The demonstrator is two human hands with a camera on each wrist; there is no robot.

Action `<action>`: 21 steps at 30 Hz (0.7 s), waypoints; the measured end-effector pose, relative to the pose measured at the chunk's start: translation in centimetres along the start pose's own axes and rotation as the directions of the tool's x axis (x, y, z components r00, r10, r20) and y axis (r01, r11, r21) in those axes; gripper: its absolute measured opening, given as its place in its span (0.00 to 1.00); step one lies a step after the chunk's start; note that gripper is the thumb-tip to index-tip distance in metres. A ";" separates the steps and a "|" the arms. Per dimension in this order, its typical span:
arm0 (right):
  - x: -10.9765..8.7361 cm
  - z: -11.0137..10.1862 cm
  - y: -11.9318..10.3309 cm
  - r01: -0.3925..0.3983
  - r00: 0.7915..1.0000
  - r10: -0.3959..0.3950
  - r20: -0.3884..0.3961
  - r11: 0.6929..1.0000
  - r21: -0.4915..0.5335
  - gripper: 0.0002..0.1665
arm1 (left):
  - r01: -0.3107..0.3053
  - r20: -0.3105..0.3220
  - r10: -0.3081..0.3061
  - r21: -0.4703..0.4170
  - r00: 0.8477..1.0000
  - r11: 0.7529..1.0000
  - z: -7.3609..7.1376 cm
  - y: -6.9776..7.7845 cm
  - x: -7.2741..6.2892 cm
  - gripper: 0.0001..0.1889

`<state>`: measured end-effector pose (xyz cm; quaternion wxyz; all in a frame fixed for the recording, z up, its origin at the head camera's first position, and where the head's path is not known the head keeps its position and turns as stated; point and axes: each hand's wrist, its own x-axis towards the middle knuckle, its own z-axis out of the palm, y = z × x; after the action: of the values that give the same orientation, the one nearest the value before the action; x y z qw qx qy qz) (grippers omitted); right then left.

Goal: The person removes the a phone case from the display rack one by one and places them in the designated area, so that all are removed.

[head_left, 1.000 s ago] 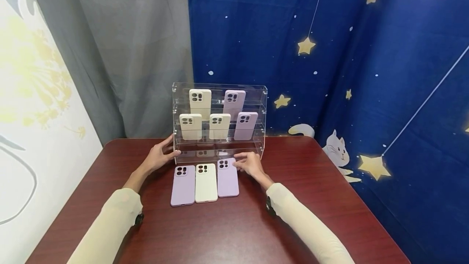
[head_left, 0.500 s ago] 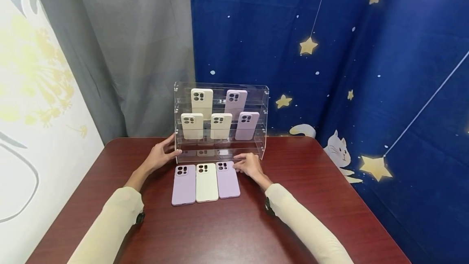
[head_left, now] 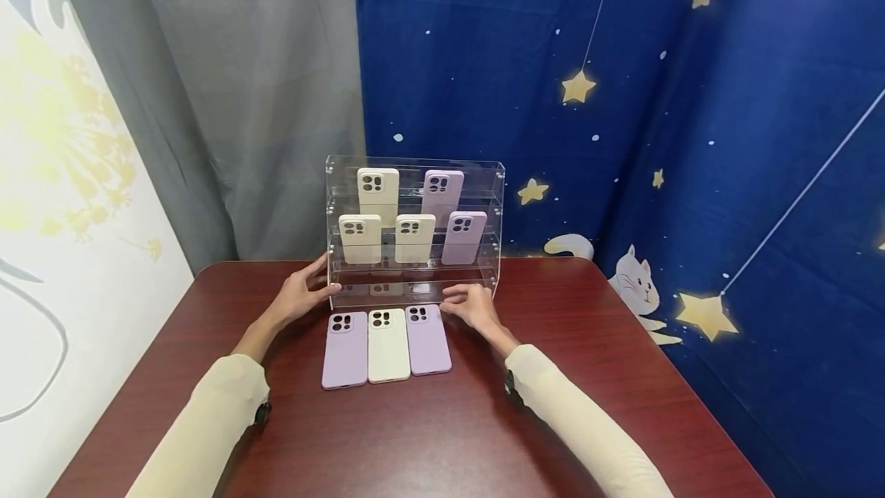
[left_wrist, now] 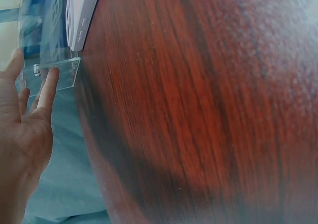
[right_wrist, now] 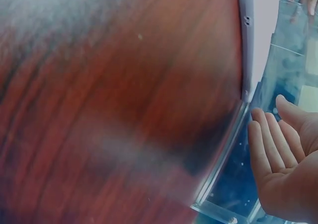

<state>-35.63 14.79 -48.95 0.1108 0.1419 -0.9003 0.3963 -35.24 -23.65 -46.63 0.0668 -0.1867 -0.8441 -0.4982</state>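
Observation:
Three phone cases lie side by side on the table before the clear acrylic display stand [head_left: 415, 294]: a left purple case [head_left: 346, 356], a cream case [head_left: 389, 348] and a right purple case [head_left: 430, 344]. My left hand [head_left: 297, 297] holds the stand's left side, thumb at the front edge and fingers farther back; the left wrist view shows fingertips [left_wrist: 52, 74] at the clear panel. My right hand [head_left: 473, 307] hovers by the top right corner of the right purple case. Nothing is between its loosely bent fingers [right_wrist: 266, 139] in the right wrist view.
Several cases stand upright in the stand's upper tiers, among them a cream case [head_left: 378, 194] and a purple case [head_left: 465, 238]. The dark red wooden table [head_left: 415, 444] reaches back to a grey curtain [head_left: 263, 98] and a blue star curtain [head_left: 470, 60].
The right purple case's top end has shifted down level with the cream case, and my right fingers have come away from it. My left hand stays on the stand.

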 end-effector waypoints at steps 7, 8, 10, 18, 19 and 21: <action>0.3 -1.5 -0.5 0.018 0.999 -0.016 -0.038 0.998 0.052 0.19 | 0.009 0.004 -0.009 -0.013 1.000 1.000 -0.3 0.7 -0.3 0.45; 0.4 -1.7 -0.5 0.017 0.999 -0.015 -0.041 0.998 0.063 0.19 | 0.008 0.005 -0.008 -0.009 1.000 1.000 -0.4 0.8 -0.3 0.45; 0.6 -2.0 -0.6 0.022 0.998 -0.017 -0.058 0.997 0.078 0.18 | 0.002 0.003 -0.002 -0.001 1.000 1.000 -0.4 1.0 -0.3 0.44; 1.1 -3.6 -1.0 0.022 0.996 -0.012 -0.090 0.994 0.111 0.16 | -0.015 -0.007 0.015 0.002 1.000 1.000 -0.3 0.9 -0.3 0.45; 1.2 -3.8 -1.0 0.019 0.996 -0.008 -0.093 0.993 0.117 0.16 | -0.017 -0.001 0.017 0.003 1.000 1.000 -0.3 0.9 -0.3 0.45; 1.3 -4.2 -1.0 0.014 0.995 -0.001 -0.099 0.991 0.131 0.17 | -0.017 0.002 0.017 0.004 1.000 1.000 -0.3 1.0 -0.3 0.45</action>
<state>-36.13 17.00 -45.07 0.1470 0.1324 -0.8651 0.4610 -34.63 -23.55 -45.75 0.0706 -0.1945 -0.8435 -0.4957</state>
